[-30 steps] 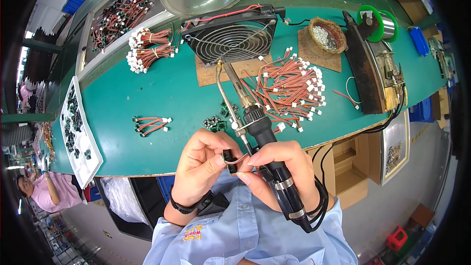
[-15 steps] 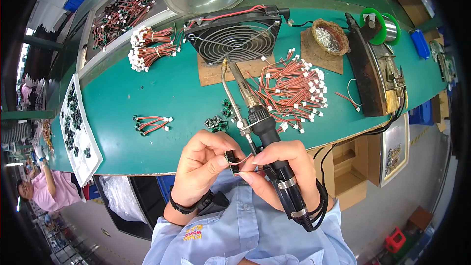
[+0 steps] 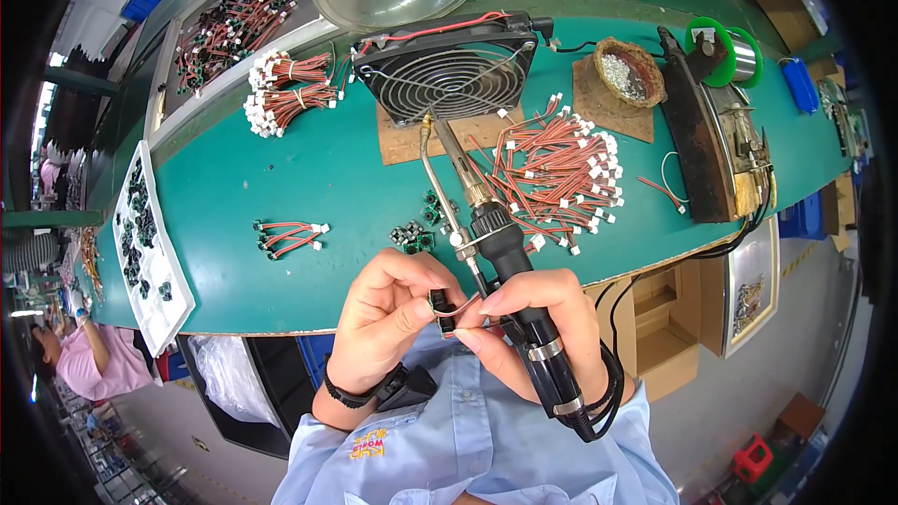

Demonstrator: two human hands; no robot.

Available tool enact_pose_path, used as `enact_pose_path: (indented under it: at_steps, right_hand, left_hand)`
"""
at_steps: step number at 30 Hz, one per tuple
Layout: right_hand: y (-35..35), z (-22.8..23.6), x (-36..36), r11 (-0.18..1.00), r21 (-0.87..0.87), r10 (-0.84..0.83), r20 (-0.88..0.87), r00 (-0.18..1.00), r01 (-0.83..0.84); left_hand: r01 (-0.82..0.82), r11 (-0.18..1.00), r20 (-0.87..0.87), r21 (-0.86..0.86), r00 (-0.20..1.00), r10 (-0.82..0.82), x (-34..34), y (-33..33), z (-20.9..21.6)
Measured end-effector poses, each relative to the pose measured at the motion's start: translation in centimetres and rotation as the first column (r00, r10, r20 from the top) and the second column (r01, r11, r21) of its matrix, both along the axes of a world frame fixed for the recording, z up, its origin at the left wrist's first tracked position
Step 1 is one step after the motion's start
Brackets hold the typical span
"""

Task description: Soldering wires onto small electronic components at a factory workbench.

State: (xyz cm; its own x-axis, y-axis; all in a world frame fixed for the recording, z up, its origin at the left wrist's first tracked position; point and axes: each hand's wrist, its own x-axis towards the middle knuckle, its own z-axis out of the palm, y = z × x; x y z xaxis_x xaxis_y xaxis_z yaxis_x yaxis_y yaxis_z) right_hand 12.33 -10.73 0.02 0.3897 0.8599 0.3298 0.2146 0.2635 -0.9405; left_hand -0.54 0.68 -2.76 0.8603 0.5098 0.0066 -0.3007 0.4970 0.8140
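My left hand (image 3: pixel 382 313) pinches a small black component (image 3: pixel 440 304) between thumb and fingers, above the table's near edge. In my right hand (image 3: pixel 559 313) is a soldering iron (image 3: pixel 503 241) with a thin metal feed tube clamped along it, its tip pointing away from me toward the fan. The thumb and forefinger of that same hand also pinch a short reddish wire (image 3: pixel 470 304), whose end meets the component; whether it is joined there I cannot tell. Just beyond my hands lie small black-green components (image 3: pixel 412 237). Red wires with white connectors (image 3: pixel 561 168) are heaped right of the iron.
A black fan (image 3: pixel 447 79) stands behind the iron tip. Three or so wired pieces (image 3: pixel 292 238) lie at left, beside a white tray (image 3: pixel 173 313) of components. At right are a bowl (image 3: pixel 645 61), a solder spool (image 3: pixel 744 56) and a dark iron holder (image 3: pixel 697 150).
My hands and the iron stay almost still; the wire between my fingers has shifted slightly at the component. The person in pink at far left has moved a little.
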Motion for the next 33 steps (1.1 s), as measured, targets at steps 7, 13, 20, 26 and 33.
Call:
enact_pose_path:
  at_steps: [7, 13, 20, 26, 33]
  right_hand:
    - [0.1, 0.2, 0.2, 1.000, 0.007, -0.020, 0.031, 0.999, 0.020]
    - [0.0, 0.1, 0.6, 0.999, 0.002, -0.053, 0.146, 0.988, 0.053]
    - [-0.1, -0.4, 0.3, 0.998, -0.029, -0.055, 0.083, 0.995, 0.057]
    - [-0.4, -0.3, 0.3, 0.994, -0.033, -0.107, 0.007, 0.994, 0.107]
    - [-2.6, -1.1, 1.8, 0.947, -0.004, -0.285, 0.457, 0.842, 0.323]
  left_hand:
    - [0.002, 1.000, 0.010, 0.001, 1.000, -0.002, 0.0, 0.0, 0.0]
    - [-0.039, 0.990, -0.077, 0.135, 0.996, 0.050, -0.3, -0.4, 1.5]
    - [-0.055, 0.977, -0.313, 0.205, 0.942, 0.119, -0.3, -0.8, 3.5]
    - [-0.005, 0.997, -0.197, 0.075, 0.980, 0.020, 0.0, -0.7, 2.8]
    - [-0.082, 0.996, -0.201, 0.030, 0.976, 0.087, 0.4, -0.1, 2.2]
